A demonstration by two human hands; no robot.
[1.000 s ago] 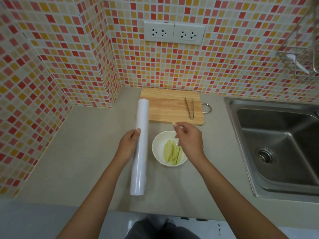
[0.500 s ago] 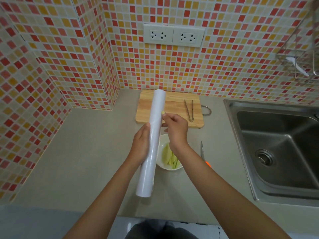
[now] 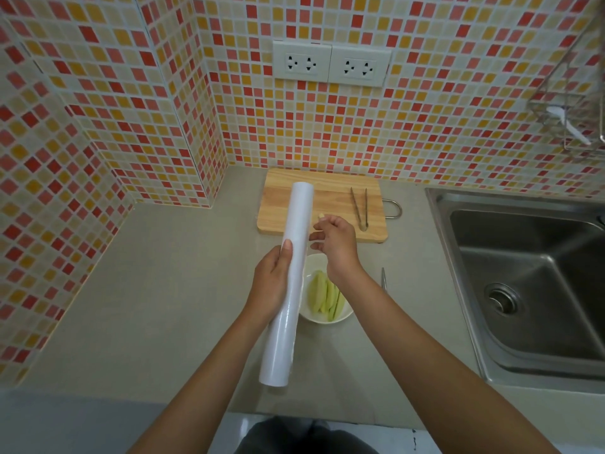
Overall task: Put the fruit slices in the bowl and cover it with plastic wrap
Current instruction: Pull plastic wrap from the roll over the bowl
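A white bowl [image 3: 343, 317] sits on the grey counter with several pale green fruit slices [image 3: 322, 294] lying in it. My left hand [image 3: 270, 283] grips a long white roll of plastic wrap [image 3: 289, 283], held lifted and slanted above the bowl's left side, so part of the rim is hidden. My right hand [image 3: 334, 245] hovers just right of the roll, over the bowl's far edge, with its fingertips curled at the roll's surface. Whether they pinch the film's edge is unclear.
A wooden cutting board [image 3: 330, 199] lies against the tiled wall with metal tongs [image 3: 360, 206] on it. Scissors [image 3: 383, 279] lie on the counter right of my right forearm. A steel sink [image 3: 530, 283] fills the right side. Tiled walls close the left and back.
My left hand lifted the roll off the counter and swung it over the bowl. My right hand came up from the bowl to the roll's side.
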